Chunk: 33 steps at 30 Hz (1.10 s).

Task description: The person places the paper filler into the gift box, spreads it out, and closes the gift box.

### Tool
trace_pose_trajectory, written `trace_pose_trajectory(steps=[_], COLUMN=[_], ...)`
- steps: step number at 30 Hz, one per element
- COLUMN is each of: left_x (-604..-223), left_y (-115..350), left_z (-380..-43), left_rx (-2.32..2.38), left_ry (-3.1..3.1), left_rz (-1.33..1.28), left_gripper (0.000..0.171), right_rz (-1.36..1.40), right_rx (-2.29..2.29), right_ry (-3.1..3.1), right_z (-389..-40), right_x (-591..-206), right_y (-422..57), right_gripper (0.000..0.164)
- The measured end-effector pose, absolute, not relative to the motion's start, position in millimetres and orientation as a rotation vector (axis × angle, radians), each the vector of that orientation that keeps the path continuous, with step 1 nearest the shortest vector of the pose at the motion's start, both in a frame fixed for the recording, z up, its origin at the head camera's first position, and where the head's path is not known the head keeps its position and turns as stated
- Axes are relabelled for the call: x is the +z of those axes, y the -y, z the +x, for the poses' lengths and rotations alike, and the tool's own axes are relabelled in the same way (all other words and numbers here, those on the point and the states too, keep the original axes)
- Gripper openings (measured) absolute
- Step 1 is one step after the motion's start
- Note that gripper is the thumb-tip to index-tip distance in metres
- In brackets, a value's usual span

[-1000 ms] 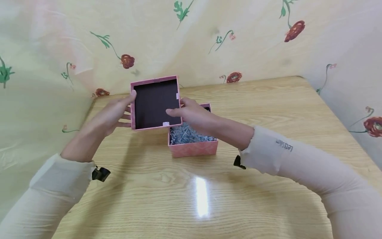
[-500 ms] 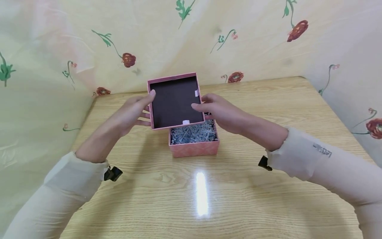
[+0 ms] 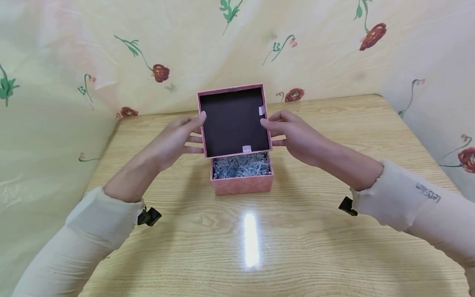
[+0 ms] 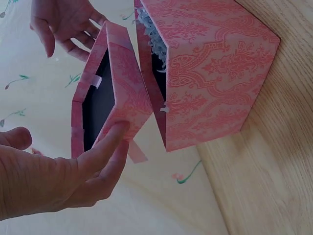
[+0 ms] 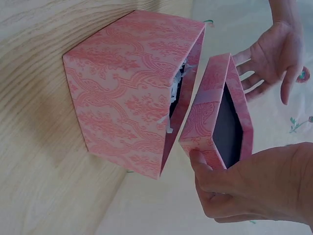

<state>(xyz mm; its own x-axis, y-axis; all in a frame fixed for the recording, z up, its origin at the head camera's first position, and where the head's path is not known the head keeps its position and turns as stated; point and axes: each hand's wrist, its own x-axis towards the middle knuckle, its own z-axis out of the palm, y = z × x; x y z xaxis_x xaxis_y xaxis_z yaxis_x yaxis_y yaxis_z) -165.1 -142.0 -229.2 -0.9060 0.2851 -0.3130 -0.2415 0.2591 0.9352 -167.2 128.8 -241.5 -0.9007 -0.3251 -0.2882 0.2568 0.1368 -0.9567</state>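
Observation:
A pink box lid [image 3: 235, 121] with a dark inside is held up over the back of a pink patterned box [image 3: 243, 185], its inner side turned toward the head camera. My left hand [image 3: 178, 136] grips the lid by its left side, thumb at the rim and fingers along the outer wall. On the opposite side, my right hand [image 3: 295, 134] holds the lid with its thumb over the edge. Pale blue shredded paper [image 3: 241, 166] fills the box, partly hidden behind the lid. Both wrist views show the lid [image 4: 129, 81] tilted and apart from the open box [image 5: 127, 93].
The box stands on a wood-grain table [image 3: 208, 243], with a bright light reflection in front of it. A flower-printed cloth [image 3: 193, 53] hangs along the table's back and sides. Small black devices [image 3: 149, 216] sit at both sleeve cuffs.
Both hands have carried the lid to the right and slightly up, from the box's left to above its back half. The box has stayed in place, and more of its paper filling shows.

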Motion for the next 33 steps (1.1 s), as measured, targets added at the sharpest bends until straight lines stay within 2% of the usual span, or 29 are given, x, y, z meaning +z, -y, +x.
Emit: trace_pose_trajectory(steps=[6, 12, 26, 33], left_x=[-229.3, -228.8, -225.5, -225.5], left_y=[139.5, 140.1, 138.0, 138.3], left_z=[-163.9, -162.4, -160.1, -160.1], left_rx=[1.761, 1.795, 1.975, 2.056], left_ry=[-2.115, -2.119, -2.067, -2.045], left_rz=[0.028, 0.028, 0.038, 0.043], left_gripper=[0.062, 0.06, 0.047, 0.055], right_rz=[-0.079, -0.108, -0.141, -0.13], right_rx=[-1.929, -1.988, -2.115, -2.165], right_ry=[-1.905, -1.872, -1.814, -1.709], right_z=[-168.1, -168.4, -175.8, -177.1], right_x=[-244.8, -243.2, -243.2, -241.3], right_y=[-131.3, -131.9, -134.5, -138.4], right_gripper=[0.024, 0.021, 0.038, 0.04])
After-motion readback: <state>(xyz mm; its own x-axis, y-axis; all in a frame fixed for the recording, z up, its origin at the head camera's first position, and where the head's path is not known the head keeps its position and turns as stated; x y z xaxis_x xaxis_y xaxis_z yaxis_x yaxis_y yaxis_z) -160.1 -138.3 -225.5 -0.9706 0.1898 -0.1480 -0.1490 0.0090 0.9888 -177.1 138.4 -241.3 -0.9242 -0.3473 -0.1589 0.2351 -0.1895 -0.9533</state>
